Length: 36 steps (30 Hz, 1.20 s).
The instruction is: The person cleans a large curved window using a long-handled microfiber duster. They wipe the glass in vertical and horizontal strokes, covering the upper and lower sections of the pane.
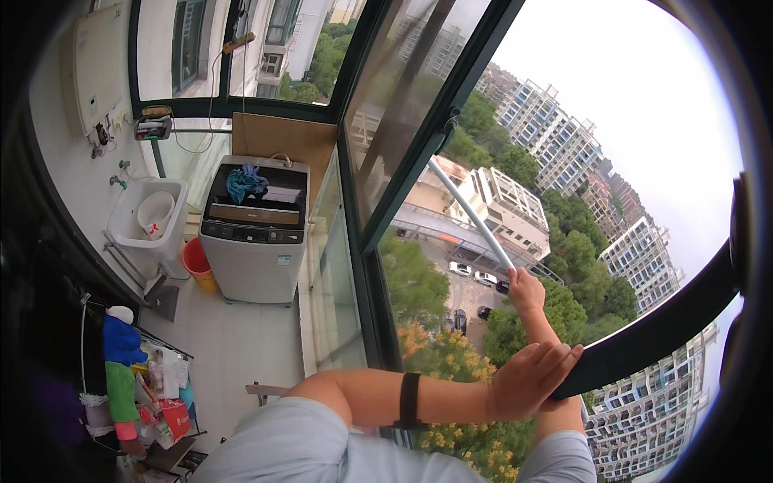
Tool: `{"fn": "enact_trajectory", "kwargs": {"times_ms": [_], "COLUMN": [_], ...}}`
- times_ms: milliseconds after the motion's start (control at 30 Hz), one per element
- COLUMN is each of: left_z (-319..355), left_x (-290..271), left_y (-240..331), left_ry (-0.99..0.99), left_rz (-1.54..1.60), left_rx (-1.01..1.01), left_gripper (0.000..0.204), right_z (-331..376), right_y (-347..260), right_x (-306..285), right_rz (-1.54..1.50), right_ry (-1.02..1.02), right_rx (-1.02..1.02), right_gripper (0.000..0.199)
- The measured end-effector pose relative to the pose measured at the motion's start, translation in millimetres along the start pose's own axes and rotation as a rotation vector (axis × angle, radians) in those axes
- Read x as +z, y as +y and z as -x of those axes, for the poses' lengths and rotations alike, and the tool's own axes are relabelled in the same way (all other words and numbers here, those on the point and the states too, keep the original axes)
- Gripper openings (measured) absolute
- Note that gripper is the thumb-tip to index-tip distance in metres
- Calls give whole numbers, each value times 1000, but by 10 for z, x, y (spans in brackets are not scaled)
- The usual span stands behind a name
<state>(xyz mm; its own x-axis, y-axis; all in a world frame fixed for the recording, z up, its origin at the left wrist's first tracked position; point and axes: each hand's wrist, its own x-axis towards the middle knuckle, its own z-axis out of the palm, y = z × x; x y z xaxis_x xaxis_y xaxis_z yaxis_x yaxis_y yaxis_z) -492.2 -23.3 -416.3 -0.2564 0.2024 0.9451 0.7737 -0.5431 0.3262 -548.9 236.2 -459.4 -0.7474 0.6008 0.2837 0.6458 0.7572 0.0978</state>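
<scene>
One left grip drapes fingers over the dark frame, its hold unclear; one right grip clenches one pale pole outdoors. One washer stands on tiled floor near one sink; apartment blocks rise beyond.

Worn on the person's head, the fisheye camera is looking steeply down from above the pale shirt, which is filling the lower edge close by. The left half is facing along the balcony floor to the washing machine at its far edge. The right half is peering out past a near, bowed dark bar toward distant buildings and trees below.
</scene>
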Motion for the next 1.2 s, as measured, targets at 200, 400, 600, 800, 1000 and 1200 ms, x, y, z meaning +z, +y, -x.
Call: {"fn": "enact_trajectory", "kwargs": {"times_ms": [200, 400, 600, 800, 1000, 1200], "left_z": [-10, 1, 18, 24, 28, 38], "left_x": [-32, 8, 63, 80, 68, 122], "left_y": [9, 11, 9, -7, -4, 11], "left_ry": [-4, -22, -10, -8, -22, 29], "left_rz": [-27, -47, -32, -91, 19, 15], "left_rx": [14, 30, 35, 38, 31, 30], "left_gripper": [76, 77, 85, 84, 82, 80], "right_z": [792, 1437, 769, 351, 996, 1096], "right_y": [302, 751, 301, -202, 138, 194], "right_x": [-18, -153, 357, 847, 616, 577], "right_rz": [-78, -141, -38, -70, -108, -122], "right_ry": [-19, -73, -115, -170, -121, -107], "right_rx": [-4, 21, -48, 32, 3, 3], "right_gripper": [43, 43, 44, 49, 44, 41]}}
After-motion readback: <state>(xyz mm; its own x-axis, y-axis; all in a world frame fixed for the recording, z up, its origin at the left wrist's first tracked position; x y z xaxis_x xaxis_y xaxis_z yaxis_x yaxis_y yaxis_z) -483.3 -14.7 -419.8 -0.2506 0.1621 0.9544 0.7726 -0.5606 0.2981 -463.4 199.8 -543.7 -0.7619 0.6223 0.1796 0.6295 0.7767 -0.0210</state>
